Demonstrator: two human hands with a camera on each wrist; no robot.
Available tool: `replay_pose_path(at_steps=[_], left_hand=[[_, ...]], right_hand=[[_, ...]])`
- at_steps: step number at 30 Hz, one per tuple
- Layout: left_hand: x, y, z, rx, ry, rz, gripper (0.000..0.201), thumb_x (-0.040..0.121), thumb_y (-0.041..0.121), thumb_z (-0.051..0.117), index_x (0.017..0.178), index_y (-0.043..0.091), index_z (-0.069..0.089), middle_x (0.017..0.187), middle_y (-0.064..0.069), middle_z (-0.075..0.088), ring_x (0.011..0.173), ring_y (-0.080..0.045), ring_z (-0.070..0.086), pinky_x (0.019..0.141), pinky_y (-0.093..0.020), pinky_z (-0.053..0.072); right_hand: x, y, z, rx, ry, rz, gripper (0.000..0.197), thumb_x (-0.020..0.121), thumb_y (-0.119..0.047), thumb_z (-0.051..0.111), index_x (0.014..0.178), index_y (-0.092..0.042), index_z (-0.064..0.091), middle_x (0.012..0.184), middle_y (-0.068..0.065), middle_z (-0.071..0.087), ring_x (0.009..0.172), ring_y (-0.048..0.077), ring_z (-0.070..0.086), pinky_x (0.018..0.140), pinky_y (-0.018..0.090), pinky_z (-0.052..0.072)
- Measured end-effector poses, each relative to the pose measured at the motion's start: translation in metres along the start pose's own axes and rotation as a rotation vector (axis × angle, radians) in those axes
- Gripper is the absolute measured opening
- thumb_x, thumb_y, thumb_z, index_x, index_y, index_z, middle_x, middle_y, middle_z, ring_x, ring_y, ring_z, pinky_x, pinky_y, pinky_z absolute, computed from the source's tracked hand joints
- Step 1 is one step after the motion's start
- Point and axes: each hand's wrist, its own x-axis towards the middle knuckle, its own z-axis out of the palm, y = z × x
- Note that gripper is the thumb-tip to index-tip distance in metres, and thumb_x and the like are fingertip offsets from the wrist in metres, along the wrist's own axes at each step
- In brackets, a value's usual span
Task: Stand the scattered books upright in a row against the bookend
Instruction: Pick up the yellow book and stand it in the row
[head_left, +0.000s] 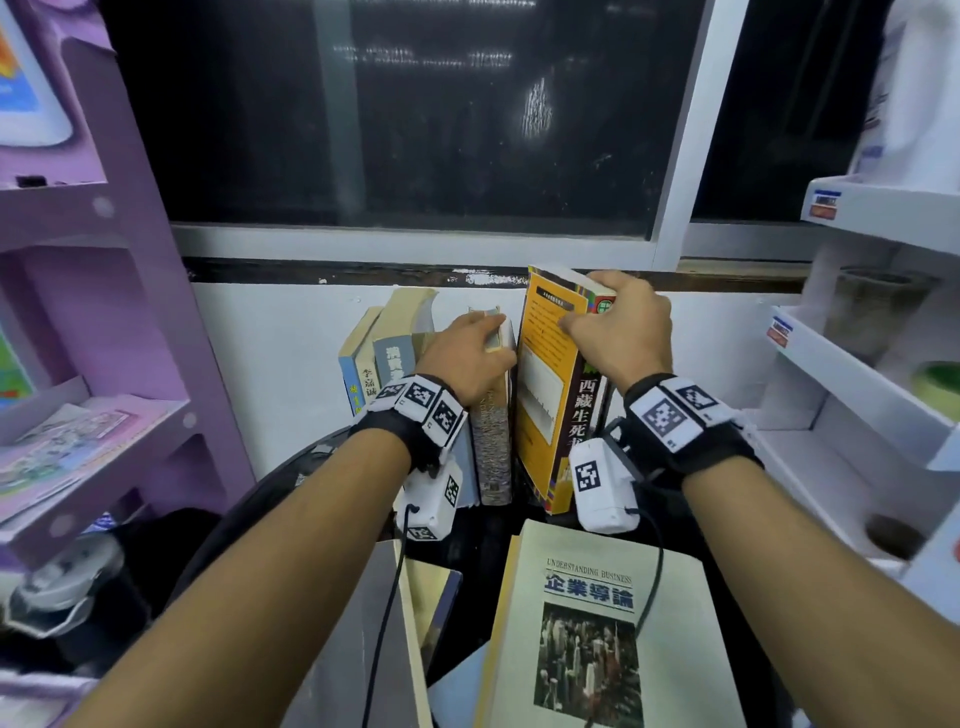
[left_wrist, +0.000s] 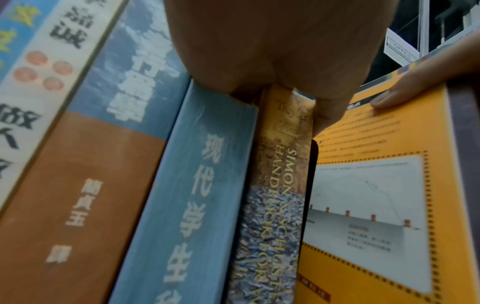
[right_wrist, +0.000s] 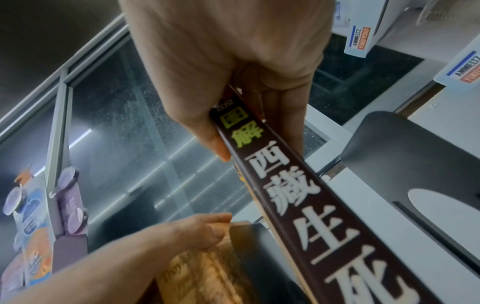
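Observation:
Several books (head_left: 384, 353) stand in a leaning row at the back wall. My left hand (head_left: 491, 335) grips the top of the rightmost one, a speckled handbook (head_left: 491, 447), thumb down its right side (left_wrist: 327, 115). My right hand (head_left: 587, 312) holds the top of a yellow book with a dark brown spine (head_left: 540, 405), upright just right of the handbook; the thumb lies on the yellow cover (left_wrist: 389, 98). A thin black plate (left_wrist: 313, 185) stands between these two books. A black bookend with an oval cutout (right_wrist: 402, 154) is right of the yellow book.
A beige "Understanding Business" book (head_left: 597, 623) lies flat in front on the black table (head_left: 291, 483), with other flat books (head_left: 431, 597) to its left. A purple shelf unit (head_left: 104, 312) flanks the left and white shelves (head_left: 857, 364) the right.

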Motion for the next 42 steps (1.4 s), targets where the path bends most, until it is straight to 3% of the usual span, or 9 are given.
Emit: replay_pose_path(at_steps=[4,8,14,23,27,33,36,38,42], left_hand=[[-0.002,0.001,0.000,0.021,-0.005,-0.002,0.077,0.075,0.050,0.040,0.148,0.023,0.036,0.157,-0.004,0.029,0.143,-0.021,0.027,0.116,-0.038,0.021],[-0.002,0.001,-0.001,0.028,-0.011,0.000,0.079,0.075,0.052,0.038,0.148,0.023,0.035,0.157,-0.003,0.029,0.144,-0.021,0.027,0.116,-0.038,0.021],[-0.001,0.002,0.000,0.040,-0.021,0.011,0.072,0.084,0.050,0.043,0.150,0.023,0.032,0.158,-0.004,0.026,0.144,-0.021,0.026,0.117,-0.038,0.021],[-0.002,0.006,0.000,0.039,-0.049,0.025,0.067,0.089,0.040,0.052,0.150,0.024,0.029,0.158,-0.004,0.024,0.143,-0.023,0.027,0.114,-0.036,0.023],[-0.002,0.008,-0.001,0.037,-0.063,0.024,0.072,0.086,0.036,0.057,0.151,0.021,0.029,0.157,-0.003,0.026,0.141,-0.023,0.029,0.112,-0.033,0.025],[-0.002,0.010,-0.007,0.061,-0.150,0.020,0.091,0.078,0.036,0.071,0.153,0.021,0.021,0.159,-0.001,0.018,0.143,-0.024,0.026,0.114,-0.035,0.025],[-0.001,0.010,-0.008,0.074,-0.189,0.024,0.103,0.072,0.042,0.077,0.154,0.022,0.018,0.159,0.000,0.016,0.144,-0.021,0.023,0.115,-0.034,0.022],[-0.002,0.010,-0.008,0.068,-0.184,0.021,0.110,0.067,0.048,0.080,0.154,0.021,0.018,0.159,0.001,0.016,0.145,-0.019,0.021,0.116,-0.032,0.020],[-0.003,0.009,-0.004,0.048,-0.127,0.030,0.110,0.065,0.049,0.082,0.153,0.019,0.023,0.157,0.000,0.022,0.143,-0.018,0.024,0.115,-0.031,0.021]], right_hand=[[-0.002,0.002,0.017,-0.061,0.001,0.049,0.051,0.077,-0.033,0.069,0.127,-0.029,0.060,0.112,0.001,0.069,0.096,0.024,0.066,0.081,0.044,0.057],[-0.005,0.003,0.026,-0.137,0.018,0.018,0.048,0.075,-0.038,0.064,0.123,-0.030,0.061,0.106,0.001,0.071,0.093,0.027,0.066,0.079,0.044,0.057],[-0.003,0.004,0.034,-0.025,0.038,0.005,0.036,0.082,-0.020,0.069,0.118,-0.018,0.066,0.105,0.008,0.071,0.095,0.028,0.065,0.082,0.039,0.055],[-0.002,0.013,0.057,0.006,0.023,-0.007,0.044,0.078,-0.028,0.070,0.121,-0.023,0.065,0.104,0.006,0.073,0.100,0.029,0.065,0.088,0.039,0.053],[0.000,0.014,0.057,0.008,-0.010,-0.048,0.044,0.082,-0.032,0.067,0.125,-0.025,0.064,0.109,0.005,0.072,0.105,0.028,0.063,0.089,0.033,0.049],[0.003,0.018,0.049,0.019,-0.190,-0.077,0.053,0.082,-0.039,0.066,0.133,-0.028,0.054,0.118,0.008,0.065,0.114,0.026,0.056,0.094,0.033,0.048],[0.005,0.020,0.041,0.025,-0.292,-0.092,0.061,0.082,-0.042,0.069,0.138,-0.032,0.047,0.108,0.003,0.065,0.099,0.018,0.059,0.082,0.029,0.049],[0.006,0.021,0.035,0.058,-0.384,-0.090,0.070,0.080,-0.042,0.073,0.142,-0.035,0.041,0.104,0.001,0.066,0.091,0.015,0.064,0.075,0.033,0.058],[0.007,0.025,0.026,0.021,-0.558,-0.148,0.089,0.078,-0.024,0.080,0.150,-0.032,0.030,0.111,0.001,0.063,0.097,0.017,0.064,0.066,0.033,0.062]])
